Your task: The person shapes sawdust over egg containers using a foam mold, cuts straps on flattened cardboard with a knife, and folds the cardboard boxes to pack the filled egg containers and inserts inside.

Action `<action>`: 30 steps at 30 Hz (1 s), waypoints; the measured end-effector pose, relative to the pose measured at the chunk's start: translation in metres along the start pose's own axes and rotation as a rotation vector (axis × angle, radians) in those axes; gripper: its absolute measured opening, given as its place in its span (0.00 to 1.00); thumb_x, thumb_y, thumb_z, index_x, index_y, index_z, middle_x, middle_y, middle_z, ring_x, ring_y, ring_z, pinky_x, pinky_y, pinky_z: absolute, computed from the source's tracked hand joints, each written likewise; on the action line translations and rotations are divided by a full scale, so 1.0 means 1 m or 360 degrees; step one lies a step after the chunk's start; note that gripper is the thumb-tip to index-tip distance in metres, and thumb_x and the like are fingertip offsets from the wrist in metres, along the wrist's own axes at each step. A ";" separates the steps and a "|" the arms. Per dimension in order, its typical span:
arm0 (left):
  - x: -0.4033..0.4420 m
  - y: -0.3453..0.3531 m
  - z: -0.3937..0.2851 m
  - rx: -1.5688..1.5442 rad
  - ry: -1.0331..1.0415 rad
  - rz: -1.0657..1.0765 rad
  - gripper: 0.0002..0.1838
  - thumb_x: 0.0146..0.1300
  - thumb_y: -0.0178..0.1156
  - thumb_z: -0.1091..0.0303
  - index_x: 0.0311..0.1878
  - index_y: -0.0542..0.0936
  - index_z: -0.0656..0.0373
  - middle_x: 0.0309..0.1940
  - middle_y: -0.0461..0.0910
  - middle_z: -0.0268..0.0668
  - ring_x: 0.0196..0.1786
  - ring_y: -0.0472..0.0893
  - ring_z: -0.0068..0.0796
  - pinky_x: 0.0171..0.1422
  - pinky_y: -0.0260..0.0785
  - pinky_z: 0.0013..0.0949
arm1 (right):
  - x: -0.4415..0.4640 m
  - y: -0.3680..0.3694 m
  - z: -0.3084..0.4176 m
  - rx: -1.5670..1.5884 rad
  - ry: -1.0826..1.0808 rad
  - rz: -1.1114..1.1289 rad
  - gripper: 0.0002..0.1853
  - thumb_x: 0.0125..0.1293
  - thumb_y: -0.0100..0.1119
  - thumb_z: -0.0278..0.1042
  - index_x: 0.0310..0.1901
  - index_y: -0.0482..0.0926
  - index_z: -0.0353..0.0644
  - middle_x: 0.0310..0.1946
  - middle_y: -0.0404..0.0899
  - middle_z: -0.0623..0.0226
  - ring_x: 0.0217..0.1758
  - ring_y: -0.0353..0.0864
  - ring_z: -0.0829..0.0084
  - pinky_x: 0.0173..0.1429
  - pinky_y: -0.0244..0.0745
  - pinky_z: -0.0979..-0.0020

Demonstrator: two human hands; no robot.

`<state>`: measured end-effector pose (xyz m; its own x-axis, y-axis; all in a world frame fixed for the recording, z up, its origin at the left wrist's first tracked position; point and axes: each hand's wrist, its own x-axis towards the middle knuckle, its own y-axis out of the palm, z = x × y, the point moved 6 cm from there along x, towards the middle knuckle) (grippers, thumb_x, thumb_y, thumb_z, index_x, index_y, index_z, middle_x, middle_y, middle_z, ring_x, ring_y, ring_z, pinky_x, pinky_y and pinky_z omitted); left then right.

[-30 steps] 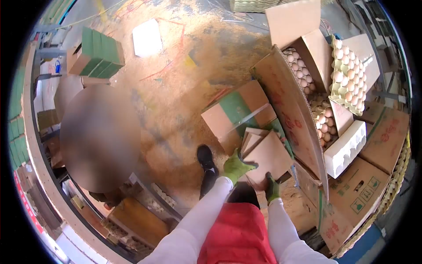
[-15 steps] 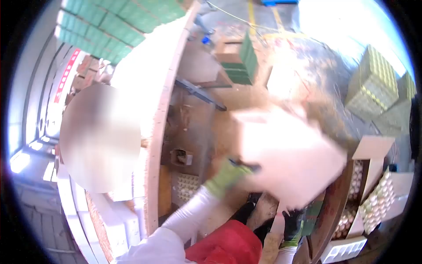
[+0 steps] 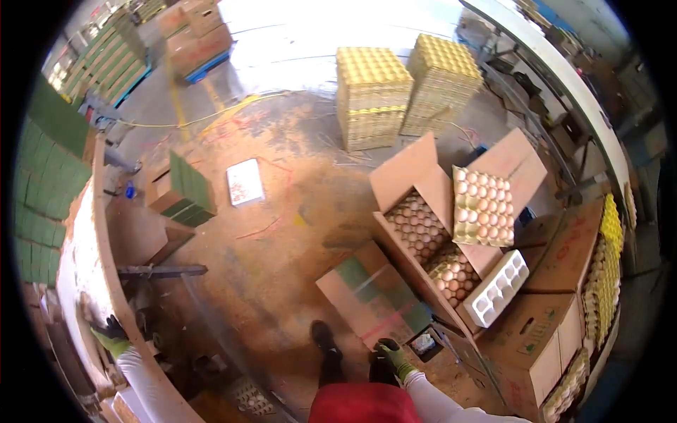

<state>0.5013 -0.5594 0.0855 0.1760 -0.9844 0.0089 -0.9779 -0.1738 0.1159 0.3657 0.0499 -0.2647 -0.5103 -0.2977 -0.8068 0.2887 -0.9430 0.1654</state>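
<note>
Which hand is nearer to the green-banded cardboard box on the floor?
Right. The right hand is close to the near end of the green-banded cardboard box; the left hand is much farther off, leftward at the table.

Yellow-green with dark ends on the gloved left hand point(image 3: 111, 338) and right hand point(image 3: 395, 354); white on the sleeves point(image 3: 437, 398), red on the apron point(image 3: 363, 405), black on the shoe point(image 3: 323, 335). Brown with a broad green band on the closed carton point(image 3: 374, 292) just beyond the right hand; plain brown on the open carton's point(image 3: 405, 169) raised flaps at right. Pinkish tan, in even rows, on the eggs point(image 3: 416, 229); yellowish beige on the egg tray point(image 3: 462, 227). White on the moulded block point(image 3: 508, 290) nearby. Yellow tops over greyish-beige sides on the far tray stacks point(image 3: 374, 99). Green on the stacked cartons point(image 3: 42, 204) at left. Brown speckles on the white slab point(image 3: 245, 183).
</note>
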 end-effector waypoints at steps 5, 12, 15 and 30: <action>-0.085 0.075 0.119 0.0501 0.0431 0.1032 0.25 0.70 0.54 0.64 0.67 0.67 0.65 0.66 0.68 0.45 0.66 0.69 0.38 0.71 0.61 0.38 | -0.007 -0.093 -0.047 -0.0821 -0.0183 -0.0536 0.12 0.65 0.57 0.41 0.45 0.78 0.45 0.41 0.80 0.64 0.43 0.79 0.64 0.45 0.73 0.63; -0.282 0.120 0.372 0.1117 0.0050 0.2331 0.23 0.65 0.58 0.77 0.64 0.70 0.68 0.61 0.73 0.40 0.62 0.73 0.31 0.68 0.65 0.34 | -0.021 -0.128 -0.111 -0.0896 0.0206 -0.0641 0.29 0.68 0.53 0.56 0.60 0.74 0.41 0.57 0.78 0.52 0.61 0.75 0.54 0.64 0.67 0.59; -0.325 0.099 0.456 0.0886 -0.0377 0.2648 0.20 0.65 0.59 0.73 0.59 0.74 0.66 0.54 0.77 0.42 0.57 0.76 0.33 0.62 0.70 0.34 | -0.011 -0.132 -0.153 -0.1309 -0.0159 -0.0647 0.19 0.69 0.53 0.46 0.53 0.77 0.42 0.45 0.81 0.51 0.52 0.78 0.56 0.59 0.70 0.58; -0.335 0.132 0.556 0.2030 -0.0224 0.2382 0.43 0.43 0.76 0.49 0.62 0.74 0.59 0.54 0.80 0.47 0.56 0.79 0.45 0.59 0.71 0.43 | 0.116 -0.139 -0.193 0.1528 0.0097 -0.0839 0.18 0.71 0.58 0.39 0.56 0.76 0.38 0.45 0.80 0.71 0.42 0.79 0.74 0.48 0.74 0.73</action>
<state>0.2507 -0.2687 -0.4549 -0.6715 -0.3208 -0.6680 0.1817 0.8027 -0.5680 0.4227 0.1754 -0.4911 -0.3360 0.1598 -0.9282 -0.7185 -0.6807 0.1429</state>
